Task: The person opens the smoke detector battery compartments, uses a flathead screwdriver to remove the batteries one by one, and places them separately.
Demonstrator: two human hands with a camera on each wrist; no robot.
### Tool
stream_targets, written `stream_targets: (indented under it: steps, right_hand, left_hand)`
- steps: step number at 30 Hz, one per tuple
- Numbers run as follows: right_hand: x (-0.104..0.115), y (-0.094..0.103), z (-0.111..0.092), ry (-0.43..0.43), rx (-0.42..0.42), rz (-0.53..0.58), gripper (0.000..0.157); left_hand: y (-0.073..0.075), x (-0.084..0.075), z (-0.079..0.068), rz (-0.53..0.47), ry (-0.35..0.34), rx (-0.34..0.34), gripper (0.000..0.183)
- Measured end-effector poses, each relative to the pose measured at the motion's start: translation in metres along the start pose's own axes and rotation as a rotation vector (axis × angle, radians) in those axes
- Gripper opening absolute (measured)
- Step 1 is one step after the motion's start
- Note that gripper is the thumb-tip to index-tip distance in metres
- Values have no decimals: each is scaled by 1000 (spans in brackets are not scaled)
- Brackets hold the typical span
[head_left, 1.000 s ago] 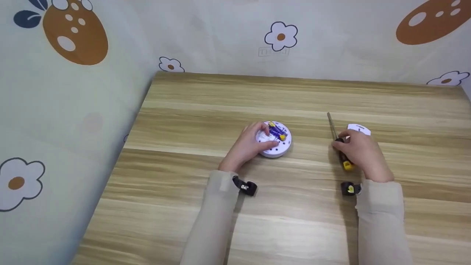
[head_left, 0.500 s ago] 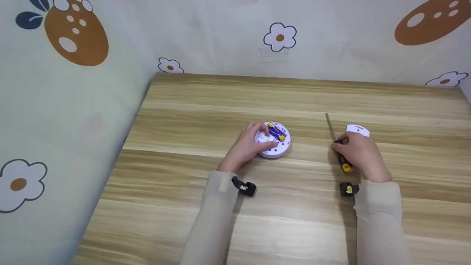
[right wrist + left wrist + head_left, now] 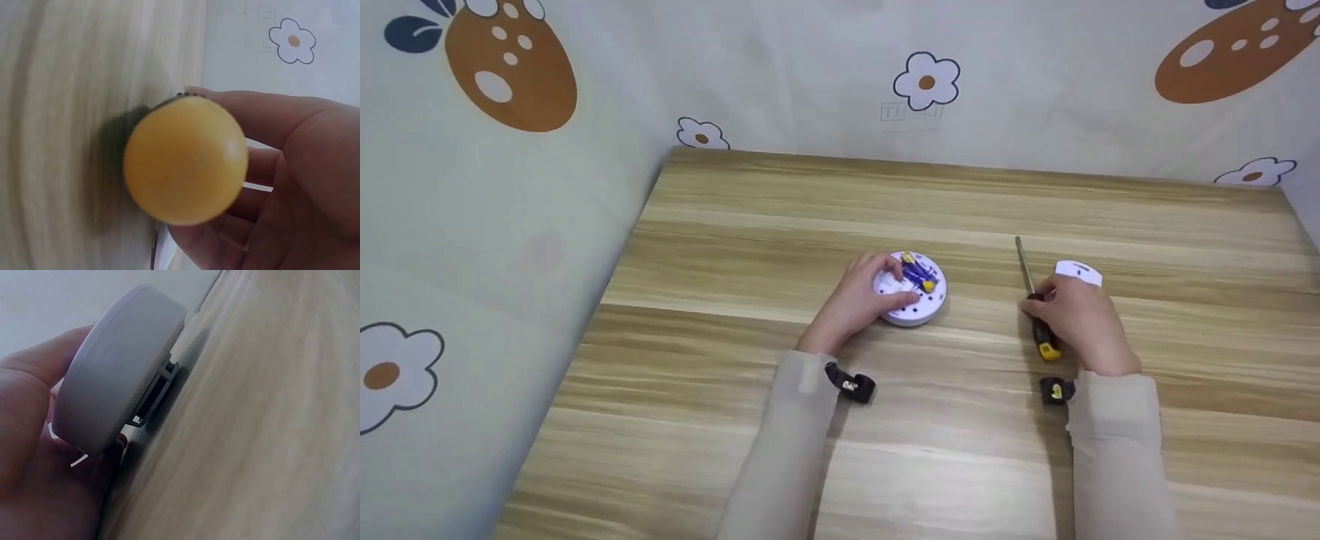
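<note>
We see the left hand (image 3: 851, 300) on a white disc (image 3: 916, 312) near the middle of the table (image 3: 735, 247), fingers curled over its far edge and thumb on its upper face. Purple batteries (image 3: 916, 274) with yellow ends sit on that face, just beside the fingertips. From the left wrist we make out a slotted bracket (image 3: 160, 399) on the underside; whether it touches the table, we cannot tell. The right hand (image 3: 1080, 315) pinches a screwdriver (image 3: 1042, 326) between thumb and fingers near the top of its black handle, the shaft pointing toward the wall (image 3: 810, 90) and the yellow butt toward us. A white cover (image 3: 1080, 270) shows partly behind that hand.
</note>
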State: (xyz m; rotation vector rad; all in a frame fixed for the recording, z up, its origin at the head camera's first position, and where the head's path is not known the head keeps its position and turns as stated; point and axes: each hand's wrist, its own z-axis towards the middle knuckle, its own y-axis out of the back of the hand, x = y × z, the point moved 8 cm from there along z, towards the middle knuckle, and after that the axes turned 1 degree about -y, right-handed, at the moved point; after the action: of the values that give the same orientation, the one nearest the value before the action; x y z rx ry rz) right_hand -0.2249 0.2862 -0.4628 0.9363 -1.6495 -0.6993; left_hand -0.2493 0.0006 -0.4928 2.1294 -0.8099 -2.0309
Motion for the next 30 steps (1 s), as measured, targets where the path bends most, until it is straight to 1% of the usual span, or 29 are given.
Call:
stream_targets:
  steps: [7, 14, 21, 26, 30]
  right_hand:
    - [-3, 1, -2, -6, 24, -8, 38]
    - [-2, 2, -1, -1, 40, -27, 39]
    - [-6, 1, 0, -30, 73, -21, 41]
    - [-5, 3, 0, -2, 44, -31, 41]
    - [-1, 7, -1, 37, -6, -35, 37]
  left_hand:
    - [-4, 1, 1, -9, 9, 8, 32]
    - [-1, 0, 2, -19, -25, -10, 32]
    - [-1, 5, 1, -38, 21, -8, 33]
    - [-1, 4, 0, -47, 23, -6, 32]
    - [0, 3, 0, -54, 15, -5, 32]
